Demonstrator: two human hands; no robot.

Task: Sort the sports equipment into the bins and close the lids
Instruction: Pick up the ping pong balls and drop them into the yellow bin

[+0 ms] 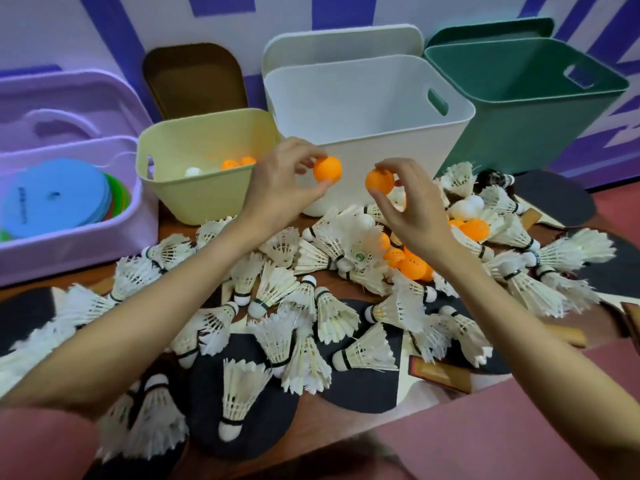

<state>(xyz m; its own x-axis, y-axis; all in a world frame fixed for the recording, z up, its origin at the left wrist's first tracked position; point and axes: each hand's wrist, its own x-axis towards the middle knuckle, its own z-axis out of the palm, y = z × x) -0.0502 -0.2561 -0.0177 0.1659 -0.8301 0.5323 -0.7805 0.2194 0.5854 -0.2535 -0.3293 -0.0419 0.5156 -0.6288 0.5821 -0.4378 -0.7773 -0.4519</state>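
My left hand (284, 181) pinches an orange ping-pong ball (328, 169) in front of the white bin (367, 109). My right hand (412, 199) pinches a second orange ball (379, 181) just to its right. The small yellow bin (204, 174) at the left holds orange and white balls. More orange balls (412, 265) lie among several white shuttlecocks (277, 282) spread over the floor. Black paddles (374, 386) lie under the pile.
A green bin (526, 109) stands at the right, its lid behind it. A brown lid (194, 77) and a white lid (343, 43) lean on the wall. A purple bin (69, 209) at the left holds coloured flat discs.
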